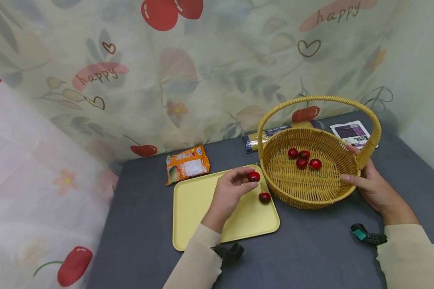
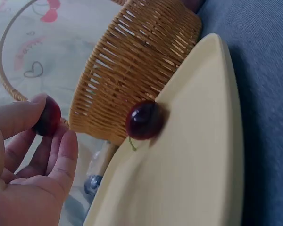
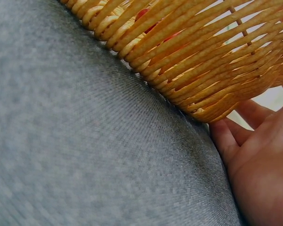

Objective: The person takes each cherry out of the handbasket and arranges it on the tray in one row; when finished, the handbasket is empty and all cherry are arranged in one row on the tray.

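Note:
My left hand (image 1: 229, 194) pinches a red cherry (image 1: 254, 177) between thumb and fingers, above the right part of a yellow tray (image 1: 193, 208). In the left wrist view this cherry (image 2: 49, 117) is held up beside the basket. Another dark cherry (image 1: 264, 198) with a green stem lies on the tray near its right edge. A round wicker basket (image 1: 305, 196) with a tall handle stands right of the tray, several cherries (image 1: 301, 163) on its bottom. My right hand (image 1: 377, 192) grips the basket's right side, thumb over the rim and fingers around the outside.
An orange snack packet (image 1: 188, 164) lies behind the tray. Behind the basket are a long clear packet with a blue and yellow label (image 1: 251, 143) and a white and purple pack (image 1: 351, 133). A printed curtain (image 1: 209, 80) closes off the back of the grey table (image 1: 137, 224).

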`<action>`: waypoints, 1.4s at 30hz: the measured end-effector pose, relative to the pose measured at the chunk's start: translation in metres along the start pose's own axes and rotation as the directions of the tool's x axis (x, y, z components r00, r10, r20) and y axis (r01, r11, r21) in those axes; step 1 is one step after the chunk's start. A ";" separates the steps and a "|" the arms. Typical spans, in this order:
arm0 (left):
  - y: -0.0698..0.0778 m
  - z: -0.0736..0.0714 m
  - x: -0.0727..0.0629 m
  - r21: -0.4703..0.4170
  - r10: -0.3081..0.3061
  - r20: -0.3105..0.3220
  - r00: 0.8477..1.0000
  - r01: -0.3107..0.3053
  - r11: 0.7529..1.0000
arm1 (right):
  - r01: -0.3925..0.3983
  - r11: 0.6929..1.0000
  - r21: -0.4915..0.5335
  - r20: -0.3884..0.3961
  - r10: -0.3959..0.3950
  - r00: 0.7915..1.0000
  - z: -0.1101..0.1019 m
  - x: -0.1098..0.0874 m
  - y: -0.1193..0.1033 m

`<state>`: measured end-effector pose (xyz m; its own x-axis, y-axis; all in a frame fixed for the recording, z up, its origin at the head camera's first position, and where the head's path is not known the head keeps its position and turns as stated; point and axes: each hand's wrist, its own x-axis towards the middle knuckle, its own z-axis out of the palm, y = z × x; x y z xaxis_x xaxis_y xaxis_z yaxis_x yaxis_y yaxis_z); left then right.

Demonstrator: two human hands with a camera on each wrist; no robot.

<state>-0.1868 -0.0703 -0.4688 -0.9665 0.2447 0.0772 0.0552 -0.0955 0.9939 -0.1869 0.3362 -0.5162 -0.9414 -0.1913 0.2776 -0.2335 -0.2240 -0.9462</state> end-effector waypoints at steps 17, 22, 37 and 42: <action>-0.045 -0.012 -0.010 0.352 -0.042 -0.047 0.998 0.056 0.935 | 0.023 1.000 0.003 0.012 -0.023 1.000 -0.002 0.002 -0.002; -0.044 -0.014 -0.012 0.495 -0.001 0.012 1.000 -0.005 0.869 | 0.015 1.000 -0.001 0.004 -0.015 1.000 -0.003 0.000 -0.001; -0.045 -0.019 -0.015 0.583 -0.013 0.117 0.993 -0.059 0.810 | -0.016 1.000 -0.016 -0.014 0.015 1.000 -0.001 -0.001 0.001; -0.046 -0.020 -0.013 0.602 -0.002 0.155 0.988 -0.092 0.793 | -0.018 1.000 -0.010 -0.007 0.018 1.000 -0.002 -0.001 0.001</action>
<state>-0.1814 -0.0888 -0.5175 -0.9162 0.3913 0.0863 0.2839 0.4822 0.8288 -0.1869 0.3377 -0.5177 -0.9472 -0.1883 0.2594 -0.2190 -0.2107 -0.9527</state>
